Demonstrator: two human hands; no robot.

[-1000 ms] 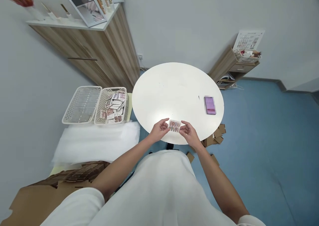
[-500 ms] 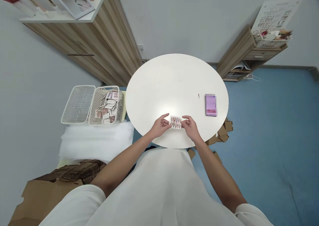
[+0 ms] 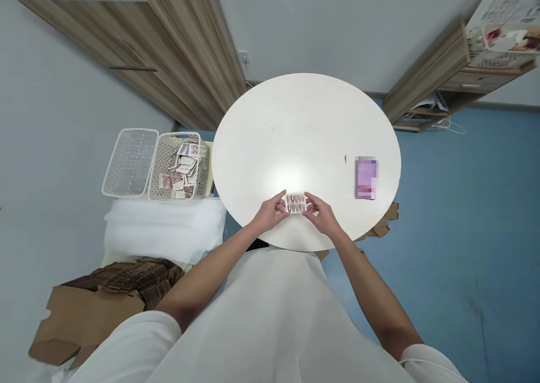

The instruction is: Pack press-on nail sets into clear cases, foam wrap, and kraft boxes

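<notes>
See the nail tray (image 3: pixel 296 203) pinched at its ends by left hand (image 3: pixel 269 213) and right hand (image 3: pixel 324 217), over the white table's (image 3: pixel 307 118) near side. Expect light, stiff, perhaps fragile plastic; grip by the end rims. Count one tray, one purple packet (image 3: pixel 366 178) table-right, two baskets (image 3: pixel 204 166) (image 3: pixel 125 195) table-left.

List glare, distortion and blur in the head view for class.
Head view: glare patch on the white oval table; head view: wide-angle stretching slants the wood-grain cabinet; head view: white perforated basket blurred; head view: purple rectangular item pixelated; head view: small pale nail tray, details unclear.
</notes>
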